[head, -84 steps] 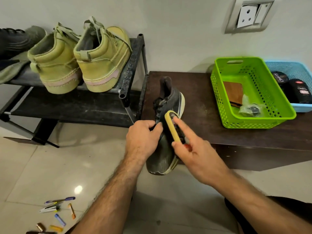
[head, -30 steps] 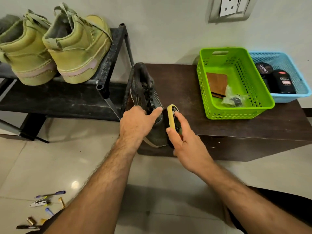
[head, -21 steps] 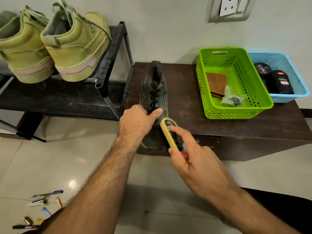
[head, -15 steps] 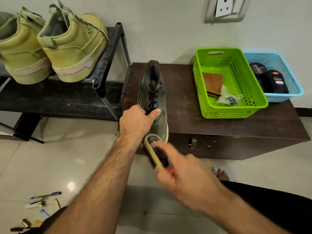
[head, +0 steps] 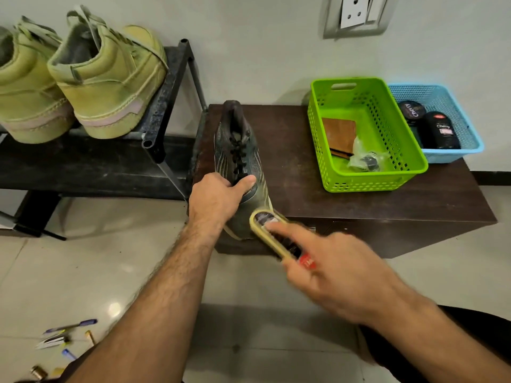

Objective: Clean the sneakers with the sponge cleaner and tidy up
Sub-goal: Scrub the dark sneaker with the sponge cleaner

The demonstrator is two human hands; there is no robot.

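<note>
Head view: dark sneaker (head: 241, 161) on desk (head: 290, 167), long axis near-far, toe near. L hand (head: 218, 197) grips midfoot; R hand (head: 334, 275) holds sponge cleaner (head: 272, 233) against toe, just right.

A dark wooden cabinet (head: 318, 194) stands against a pale wall. On it sit a green basket (head: 409, 150) and, touching its right side, a blue basket (head: 467, 131) holding dark polish containers (head: 439, 131). Left, a black rack (head: 166, 87). Pens (head: 69, 326) lie scattered on the tiled floor (head: 83, 272). A wall socket (head: 356, 12) sits above.
</note>
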